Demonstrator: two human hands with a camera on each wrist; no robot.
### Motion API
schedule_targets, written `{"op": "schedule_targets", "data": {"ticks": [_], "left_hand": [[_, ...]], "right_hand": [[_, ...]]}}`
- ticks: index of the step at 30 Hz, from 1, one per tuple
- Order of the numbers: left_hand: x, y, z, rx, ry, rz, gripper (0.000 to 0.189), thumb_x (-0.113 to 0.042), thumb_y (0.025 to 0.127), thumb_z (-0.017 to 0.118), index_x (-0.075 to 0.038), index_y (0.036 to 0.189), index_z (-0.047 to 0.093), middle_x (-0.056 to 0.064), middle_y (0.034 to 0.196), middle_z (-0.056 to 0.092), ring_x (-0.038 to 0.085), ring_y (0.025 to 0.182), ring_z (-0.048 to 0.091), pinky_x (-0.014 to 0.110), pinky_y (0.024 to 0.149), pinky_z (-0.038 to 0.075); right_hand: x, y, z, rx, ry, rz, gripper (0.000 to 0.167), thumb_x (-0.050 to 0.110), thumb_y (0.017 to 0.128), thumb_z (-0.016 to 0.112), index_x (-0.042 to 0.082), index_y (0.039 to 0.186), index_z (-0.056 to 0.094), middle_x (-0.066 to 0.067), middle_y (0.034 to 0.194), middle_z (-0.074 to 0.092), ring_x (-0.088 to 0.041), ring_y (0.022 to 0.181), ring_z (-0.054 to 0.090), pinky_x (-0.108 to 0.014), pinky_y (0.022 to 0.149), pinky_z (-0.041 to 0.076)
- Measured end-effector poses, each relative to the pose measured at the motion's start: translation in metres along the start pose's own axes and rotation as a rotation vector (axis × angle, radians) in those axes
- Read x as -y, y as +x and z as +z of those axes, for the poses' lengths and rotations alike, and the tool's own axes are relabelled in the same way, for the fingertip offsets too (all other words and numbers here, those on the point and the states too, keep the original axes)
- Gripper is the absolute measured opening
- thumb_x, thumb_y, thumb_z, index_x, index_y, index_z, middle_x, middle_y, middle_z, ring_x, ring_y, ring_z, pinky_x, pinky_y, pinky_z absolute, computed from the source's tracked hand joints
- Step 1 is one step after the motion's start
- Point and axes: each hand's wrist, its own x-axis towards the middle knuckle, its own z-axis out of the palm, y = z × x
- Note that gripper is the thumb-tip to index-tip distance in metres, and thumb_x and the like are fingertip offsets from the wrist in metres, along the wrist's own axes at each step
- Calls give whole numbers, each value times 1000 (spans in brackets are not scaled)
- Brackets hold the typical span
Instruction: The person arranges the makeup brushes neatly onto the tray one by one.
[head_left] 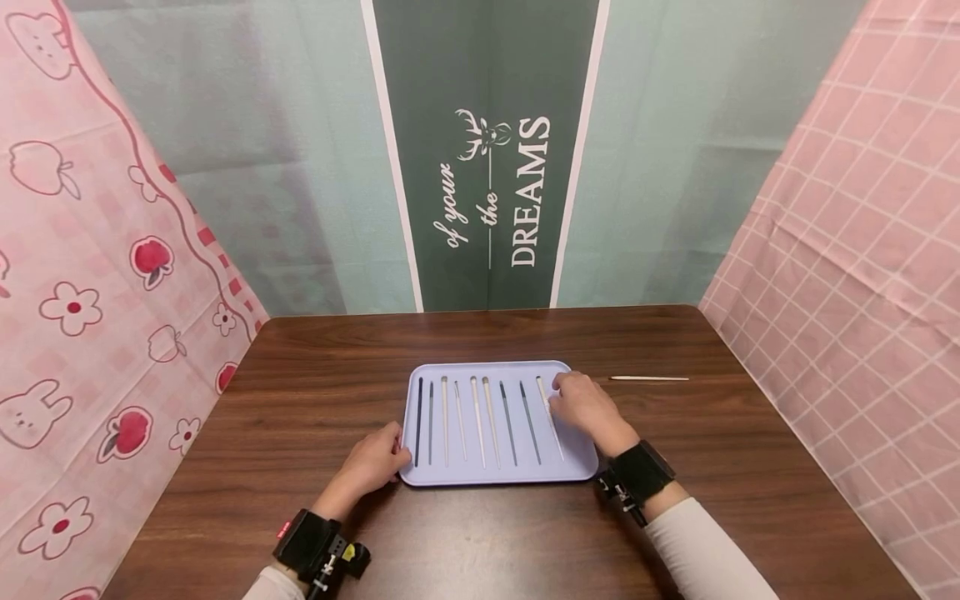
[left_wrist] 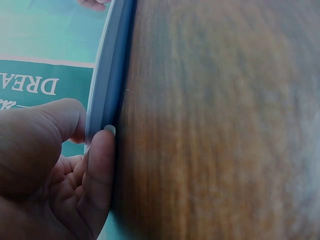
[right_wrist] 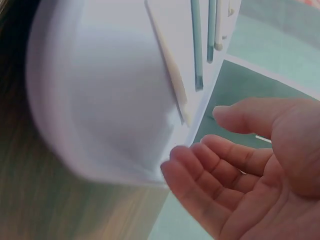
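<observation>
A pale lavender tray (head_left: 576,458) lies on the table with several slim brushes set side by side along it. My left hand (head_left: 371,461) holds the tray's left edge, and in the left wrist view its thumb and fingers pinch the rim (left_wrist: 102,75). Over the tray's right side is my right hand (head_left: 588,406), beside the rightmost brush (head_left: 551,421), which has a pale handle. The right wrist view shows that hand's fingers (right_wrist: 200,200) loosely bent, the thumb apart from them and nothing held. Dark-handled brushes (head_left: 508,425) lie left of the pale one.
One more pale brush (head_left: 649,378) lies on the wooden table (head_left: 315,375), right of the tray. A green and teal cloth (head_left: 487,75) hangs behind the table. Pink patterned cloths flank the left and right sides.
</observation>
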Motion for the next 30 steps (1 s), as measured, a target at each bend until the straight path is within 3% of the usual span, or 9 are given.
{"op": "schedule_targets", "data": {"ticks": [10,17,22,30], "left_hand": [[0,0,1,7,5,-13,16,-9,84,64,-11,82,48,2,67,51,10,54,59,28,52,47],[0,1,1,13,11,-15,16,-10,84,64,-11,82,48,2,67,52,10,54,60,28,52,47],[0,1,1,10,14,-15,16,-9,84,64,-11,81,48,1,67,52,10,54,60,28,53,47],[0,1,1,14,6,-22,16,-9,84,64,-11,82,48,2,68,52,11,55,60,28,52,47]], "right_hand": [[-17,-5,-11,-38,-30,-4,30,15,91,64,-1,116,67,-20,112,64,-34,94,64,-49,80,53],[-32,-11,-16,25,-24,15,33,15,93,66,-3,121,64,-18,107,61,-31,92,59,-49,80,51],[-45,-13,-17,43,-20,14,38,16,93,66,-2,127,63,-25,121,61,-41,112,60,-55,92,50],[-61,-17,-22,70,-34,36,47,16,94,64,-4,135,56,-39,144,43,-54,132,45,-63,104,41]]}}
